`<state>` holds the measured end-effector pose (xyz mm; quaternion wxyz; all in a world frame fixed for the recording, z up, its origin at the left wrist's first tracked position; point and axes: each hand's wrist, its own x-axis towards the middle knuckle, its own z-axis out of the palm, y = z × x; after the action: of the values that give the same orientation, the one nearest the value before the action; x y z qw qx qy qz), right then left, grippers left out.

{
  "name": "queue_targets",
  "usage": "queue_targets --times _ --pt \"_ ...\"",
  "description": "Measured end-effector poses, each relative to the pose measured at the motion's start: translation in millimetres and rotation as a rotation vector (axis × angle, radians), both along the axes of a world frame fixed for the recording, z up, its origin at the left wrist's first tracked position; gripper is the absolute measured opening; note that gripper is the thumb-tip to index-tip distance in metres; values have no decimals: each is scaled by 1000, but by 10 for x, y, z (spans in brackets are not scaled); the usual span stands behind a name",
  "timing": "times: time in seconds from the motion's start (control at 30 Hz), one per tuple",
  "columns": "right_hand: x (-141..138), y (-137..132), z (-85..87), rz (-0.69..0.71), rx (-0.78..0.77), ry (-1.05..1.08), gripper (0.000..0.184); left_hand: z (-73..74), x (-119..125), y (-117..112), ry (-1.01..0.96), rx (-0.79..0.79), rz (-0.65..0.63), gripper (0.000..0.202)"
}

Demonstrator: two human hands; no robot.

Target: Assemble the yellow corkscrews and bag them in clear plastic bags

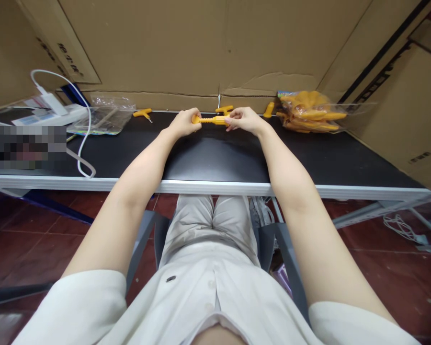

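Observation:
Both my hands are raised over the black tabletop, joined by a yellow plastic piece [221, 120] held level between them. Its middle is a thin ridged shaft, with a thicker handle-like section toward the right. My left hand [185, 122] pinches the rounded left end. At the other end, the fingers of my right hand [243, 120] close on the thick section. Just behind it lies a yellow T-shaped handle [224, 109]. Another yellow T-handle [142, 113], with a metal spiral tip, lies left of my left hand. A small yellow cap-like part [269, 109] stands right of my right hand.
A clear bag of yellow parts [309, 112] lies at the back right. On the left are a flat clear plastic bag [107, 117], a white power strip [52, 116] with a charger, and a looping white cable [89, 129]. Cardboard [201, 48] walls the back.

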<state>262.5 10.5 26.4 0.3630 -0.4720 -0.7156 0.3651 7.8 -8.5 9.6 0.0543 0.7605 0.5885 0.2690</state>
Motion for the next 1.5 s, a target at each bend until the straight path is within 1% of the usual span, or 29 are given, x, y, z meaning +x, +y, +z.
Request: queue_targets --times 0.07,0.17,0.33,0.47,0.57,0.63,0.67,0.77,0.8,0.87,0.93,1.07,1.13,1.23,1.33,1.5 --pt "-13 -68 46 12 -53 18 34 -5 -4 4 -9 17 -21 40" --pt "-7 -97 78 29 -111 32 53 -27 -2 26 -34 41 -53 39" --pt "-20 -41 33 -1 -123 -14 74 -39 24 27 -45 49 -73 41" --pt "-66 -37 12 -41 -159 -41 83 -22 38 7 -30 41 -62 40" --pt "-76 -92 62 -92 -220 -104 83 -24 34 23 -31 24 -54 40" --pt "-57 -133 104 -108 -249 -110 76 -30 23 44 -31 11 -40 41" --pt "-43 -149 118 -96 -248 -87 68 -33 15 53 -31 7 -32 41" --pt "5 -157 112 -18 -177 23 33 -28 -14 61 -36 4 -10 40" --pt "16 -149 98 2 -145 48 26 -22 -22 54 -36 7 -3 40" --pt "23 -127 68 18 -99 70 22 -4 -31 31 -37 12 6 40" --pt "13 -112 53 18 -93 67 25 16 -27 4 -50 15 -5 41" --pt "-25 -114 74 16 -133 51 48 45 9 -38 -87 39 -41 43" --pt "-46 -116 84 4 -123 53 55 53 30 -52 -86 44 -35 43" --pt "-76 -108 75 -35 -118 39 61 62 51 -65 -65 32 -16 43" --pt "-94 -89 50 -77 -163 14 66 62 60 -64 -38 36 -11 42" --pt "-107 -54 3 -83 -201 5 75 40 51 -39 -38 49 -25 42"
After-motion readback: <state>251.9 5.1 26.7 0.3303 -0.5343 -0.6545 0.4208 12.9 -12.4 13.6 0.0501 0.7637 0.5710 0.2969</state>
